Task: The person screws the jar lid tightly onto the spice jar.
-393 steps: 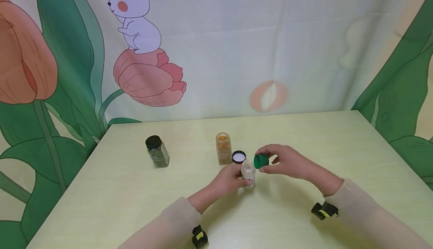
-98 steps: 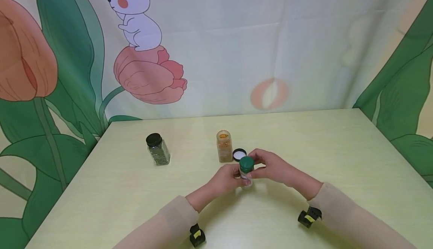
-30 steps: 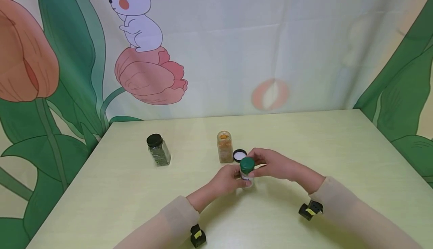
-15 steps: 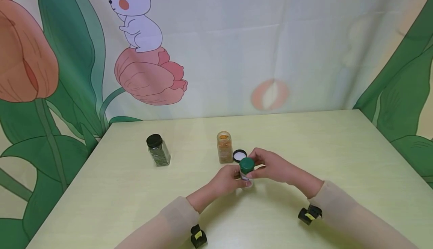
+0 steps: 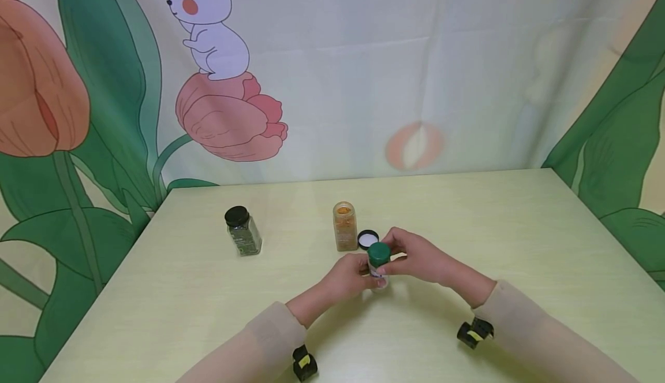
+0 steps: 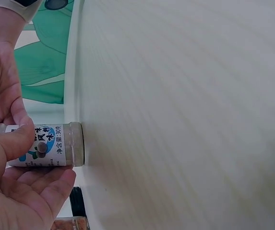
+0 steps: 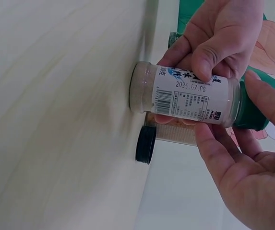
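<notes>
A small clear spice jar with a printed white label (image 7: 190,98) and pale powder stands upright on the table. My left hand (image 5: 345,279) grips its body, thumb in front and fingers behind. On the jar's mouth sits a green cap (image 5: 379,253), which my right hand (image 5: 423,259) pinches between thumb and fingers from the right side. In the right wrist view the cap (image 7: 250,108) lies close against the jar's neck; whether it is tight I cannot tell. The left wrist view shows the label (image 6: 43,145) partly covered by the left thumb.
Just behind the hands stands an uncapped jar of orange-brown spice (image 5: 345,230). Beside it lies a black lid (image 5: 368,238), white inside up. Farther left is a black-capped jar of green herbs (image 5: 244,234). A printed curtain (image 5: 337,82) hangs behind the table (image 5: 493,215).
Earliest, the right hand held the green cap apart, right of the open jar; by 3.3 seconds ago the cap was on it. Since then the right hand has shifted only slightly at the cap.
</notes>
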### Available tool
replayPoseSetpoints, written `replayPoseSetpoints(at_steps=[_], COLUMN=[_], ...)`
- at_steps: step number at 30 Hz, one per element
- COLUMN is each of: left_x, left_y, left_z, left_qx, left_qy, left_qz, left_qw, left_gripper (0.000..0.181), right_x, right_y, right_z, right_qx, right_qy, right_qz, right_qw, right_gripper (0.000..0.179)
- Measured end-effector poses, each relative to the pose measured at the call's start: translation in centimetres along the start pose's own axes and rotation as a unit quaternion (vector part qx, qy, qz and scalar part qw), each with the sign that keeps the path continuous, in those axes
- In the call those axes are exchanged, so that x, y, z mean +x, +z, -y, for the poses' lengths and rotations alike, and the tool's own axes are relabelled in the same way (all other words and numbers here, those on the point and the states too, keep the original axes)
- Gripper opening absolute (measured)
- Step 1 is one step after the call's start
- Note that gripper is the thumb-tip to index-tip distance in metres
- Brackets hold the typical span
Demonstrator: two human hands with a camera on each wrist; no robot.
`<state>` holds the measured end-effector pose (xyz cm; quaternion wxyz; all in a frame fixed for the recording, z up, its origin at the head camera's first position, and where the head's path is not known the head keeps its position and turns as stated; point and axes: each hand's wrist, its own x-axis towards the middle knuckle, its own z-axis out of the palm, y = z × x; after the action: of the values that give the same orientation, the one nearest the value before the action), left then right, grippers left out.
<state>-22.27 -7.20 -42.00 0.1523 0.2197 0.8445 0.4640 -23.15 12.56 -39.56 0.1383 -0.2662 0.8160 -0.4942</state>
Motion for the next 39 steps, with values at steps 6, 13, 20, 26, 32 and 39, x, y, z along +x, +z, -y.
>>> replayPoseSetpoints(at_steps=[6, 13, 20, 26, 32, 39], left_x=[0.0, 0.0, 0.0, 0.0, 0.0, 0.0], left_y=[0.0, -0.1, -0.1, 0.0, 0.0, 0.0], left_z=[0.0, -0.1, -0.2, -0.2, -0.2, -0.1], left_qx=[0.0, 0.002, 0.011, 0.006, -0.002, -0.008], left_qy=[-0.004, -0.005, -0.007, -0.01, -0.012, -0.018], left_qz=[0.001, 0.002, 0.001, 0.001, -0.002, -0.001], left_qw=[1.0, 1.0, 0.9999, 0.9999, 0.9999, 0.9998], left_gripper=[0.019, 0.019, 0.025, 0.027, 0.028, 0.029], right_x=[0.0, -0.1, 0.0, 0.8, 1.7, 1.7], right_y=[0.2, 0.1, -1.2, -2.9, -3.8, -3.5], right_z=[-0.2, -0.2, 0.0, 0.4, 0.5, 0.6], right_qx=[0.004, 0.007, 0.005, -0.017, -0.013, -0.039], right_qy=[0.011, 0.016, 0.035, 0.052, 0.026, 0.022], right_qz=[-0.009, -0.009, 0.073, 0.152, 0.194, 0.174], right_qw=[0.9999, 0.9998, 0.9967, 0.9868, 0.9806, 0.9838], right_gripper=[0.032, 0.037, 0.066, 0.07, 0.056, 0.041])
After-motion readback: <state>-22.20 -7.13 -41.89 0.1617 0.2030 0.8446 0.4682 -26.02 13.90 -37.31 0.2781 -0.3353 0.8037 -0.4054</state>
